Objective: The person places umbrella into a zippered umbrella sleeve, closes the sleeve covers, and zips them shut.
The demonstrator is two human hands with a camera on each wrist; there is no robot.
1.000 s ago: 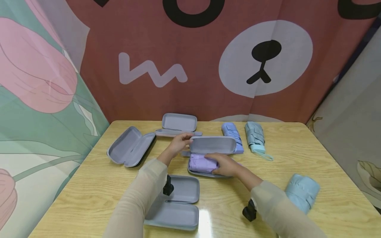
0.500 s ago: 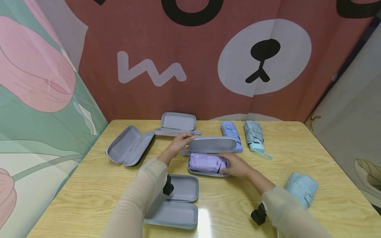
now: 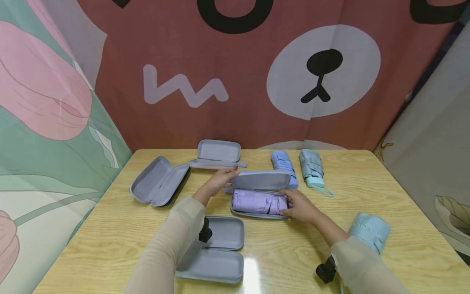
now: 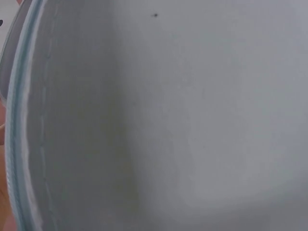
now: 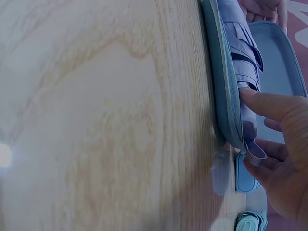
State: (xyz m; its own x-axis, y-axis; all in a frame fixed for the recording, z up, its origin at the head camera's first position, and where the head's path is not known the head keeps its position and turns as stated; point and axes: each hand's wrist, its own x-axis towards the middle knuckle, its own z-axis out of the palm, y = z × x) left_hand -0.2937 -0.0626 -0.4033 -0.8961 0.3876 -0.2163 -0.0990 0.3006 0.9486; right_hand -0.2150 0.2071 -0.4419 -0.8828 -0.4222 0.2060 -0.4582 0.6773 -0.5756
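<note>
A folded purple umbrella (image 3: 258, 202) lies lengthwise in the lower half of an open grey zip case (image 3: 242, 214). My left hand (image 3: 219, 181) holds the left edge of the case's raised lid (image 3: 262, 180), which leans over the umbrella. At the other end, my right hand (image 3: 301, 205) grips the umbrella's right end. In the right wrist view, the thumb of that hand (image 5: 293, 144) presses on the umbrella (image 5: 245, 72), and its wrist loop (image 5: 255, 151) hangs out by the fingers. Grey case lining (image 4: 192, 115) fills most of the left wrist view.
Further open grey cases lie nearest me (image 3: 211, 265), at the left (image 3: 152, 185) and at the back (image 3: 219, 151). A blue umbrella (image 3: 282, 161) and a green one (image 3: 312, 165) lie behind. Another pale blue umbrella (image 3: 371, 230) lies beside my right forearm.
My right hand has slid right along the purple umbrella to its end, uncovering more of it. The lid has tipped a little further forward, with my left hand still at its edge.
</note>
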